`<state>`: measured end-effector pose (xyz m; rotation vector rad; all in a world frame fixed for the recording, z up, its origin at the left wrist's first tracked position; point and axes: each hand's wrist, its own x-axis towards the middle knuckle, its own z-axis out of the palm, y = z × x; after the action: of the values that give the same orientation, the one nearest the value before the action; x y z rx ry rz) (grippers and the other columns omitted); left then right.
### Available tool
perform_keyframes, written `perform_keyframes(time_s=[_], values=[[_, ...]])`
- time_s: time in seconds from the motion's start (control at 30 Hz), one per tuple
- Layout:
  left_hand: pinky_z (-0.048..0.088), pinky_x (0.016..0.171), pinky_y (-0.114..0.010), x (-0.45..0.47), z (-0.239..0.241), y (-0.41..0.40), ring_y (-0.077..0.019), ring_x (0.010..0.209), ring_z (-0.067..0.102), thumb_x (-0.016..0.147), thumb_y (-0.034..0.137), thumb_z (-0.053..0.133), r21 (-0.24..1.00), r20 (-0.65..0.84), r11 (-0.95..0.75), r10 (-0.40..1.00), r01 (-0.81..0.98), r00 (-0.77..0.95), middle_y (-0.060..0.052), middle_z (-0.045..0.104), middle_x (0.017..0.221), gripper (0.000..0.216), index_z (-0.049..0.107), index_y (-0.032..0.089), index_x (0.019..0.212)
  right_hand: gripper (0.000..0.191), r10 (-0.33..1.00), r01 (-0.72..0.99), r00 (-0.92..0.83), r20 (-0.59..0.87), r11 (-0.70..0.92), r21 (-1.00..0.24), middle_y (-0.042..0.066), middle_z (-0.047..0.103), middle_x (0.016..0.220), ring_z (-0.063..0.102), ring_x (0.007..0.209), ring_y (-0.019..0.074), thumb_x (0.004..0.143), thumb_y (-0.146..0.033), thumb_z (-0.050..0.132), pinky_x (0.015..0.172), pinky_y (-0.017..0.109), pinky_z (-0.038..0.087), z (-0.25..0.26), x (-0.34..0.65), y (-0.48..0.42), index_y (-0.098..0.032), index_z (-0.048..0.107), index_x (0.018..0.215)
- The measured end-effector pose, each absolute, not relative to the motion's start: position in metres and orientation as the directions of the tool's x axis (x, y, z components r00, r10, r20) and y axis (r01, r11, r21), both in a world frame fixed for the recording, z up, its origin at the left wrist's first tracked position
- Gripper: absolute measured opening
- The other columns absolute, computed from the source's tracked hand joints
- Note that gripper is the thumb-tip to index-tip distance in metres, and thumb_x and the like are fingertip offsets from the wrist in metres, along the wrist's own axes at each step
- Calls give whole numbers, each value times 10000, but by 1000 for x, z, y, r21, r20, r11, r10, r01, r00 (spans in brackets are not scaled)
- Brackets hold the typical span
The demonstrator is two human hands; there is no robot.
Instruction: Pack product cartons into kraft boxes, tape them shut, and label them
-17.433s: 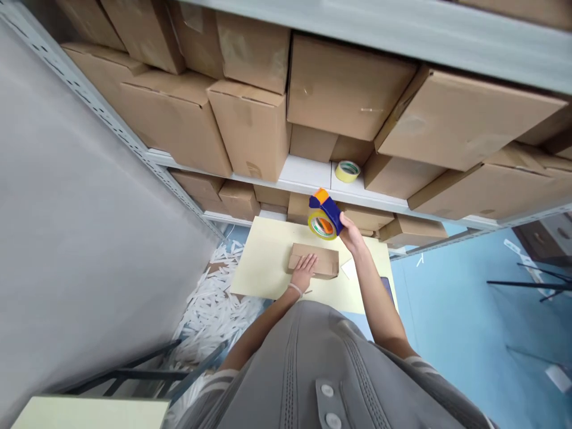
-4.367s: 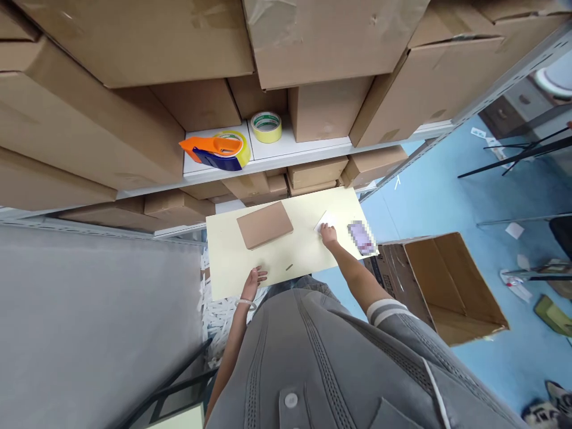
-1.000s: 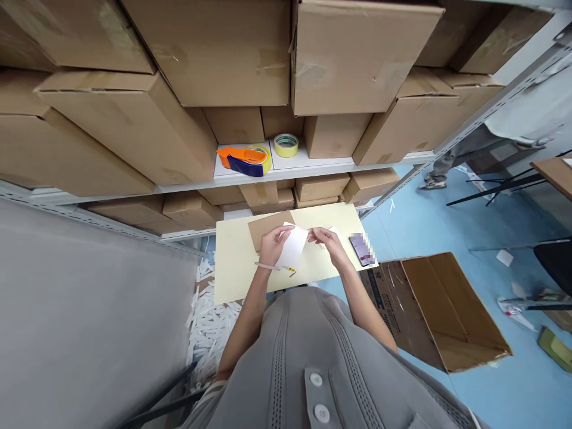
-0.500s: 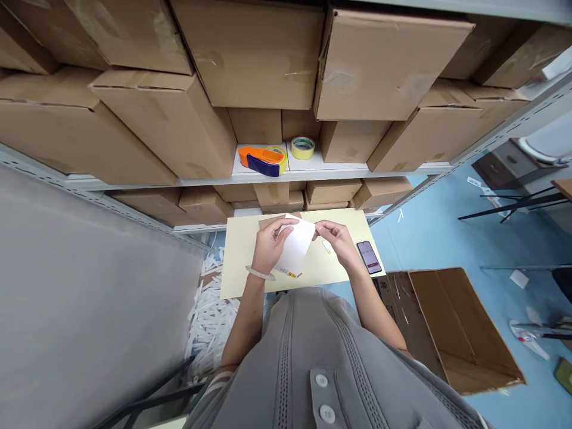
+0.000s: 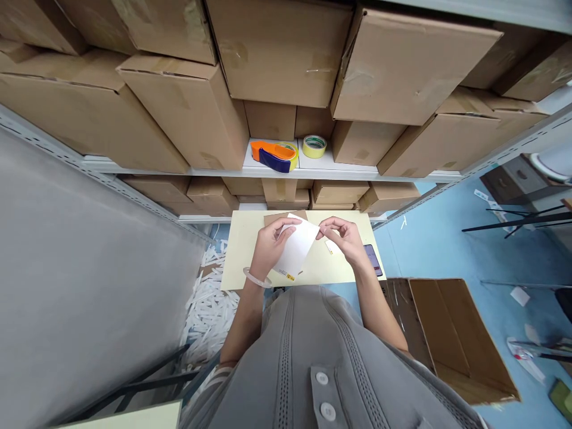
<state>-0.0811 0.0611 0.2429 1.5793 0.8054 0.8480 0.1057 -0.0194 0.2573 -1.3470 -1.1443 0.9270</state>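
Over the pale yellow tabletop (image 5: 241,256), my left hand (image 5: 271,243) is closed on a white sheet (image 5: 298,243) that looks like a label or card. Thumb and fingers pinch its upper left part. A small yellow and black print shows at the sheet's lower end. My right hand (image 5: 343,237) pinches the sheet's upper right corner between thumb and fingertips. Beneath the right hand a small white slip (image 5: 331,246) lies on the tabletop. A piece of brown cardboard (image 5: 272,218) lies behind the sheet. The phone (image 5: 372,260) rests beside my right wrist, partly covered by it.
Above the table, a shelf holds cardboard boxes (image 5: 187,113), an orange and blue tape dispenser (image 5: 274,156) and a yellow tape roll (image 5: 314,146). White paper strips (image 5: 210,325) litter the floor at left. An opened cardboard box (image 5: 456,333) lies at right.
The view has shifted a little. My right hand has moved slightly to the right with the sheet's corner, and its wrist now covers more of the phone. Both hands keep their hold.
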Motion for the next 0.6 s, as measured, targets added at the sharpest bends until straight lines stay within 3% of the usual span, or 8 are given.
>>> perform_keyframes(time_s=[0.37,0.6], values=[[449,622,-248,-81,240,59,-159,750,622,875,343,571,981,89,-166,843,99,530,-38,725,923,244,710,201,1017,222,959,217,252,126,71,-973,20,700,728,658,746,179,849,-421,643,809,332,489,261,105,-27,-205,676,811],[459,661,-257,-81,239,56,-153,745,617,883,356,551,977,82,-177,830,121,551,-39,725,979,261,708,202,1025,148,959,315,243,146,64,-947,2,678,666,642,696,171,833,-342,639,766,325,478,260,108,-30,-204,663,786]])
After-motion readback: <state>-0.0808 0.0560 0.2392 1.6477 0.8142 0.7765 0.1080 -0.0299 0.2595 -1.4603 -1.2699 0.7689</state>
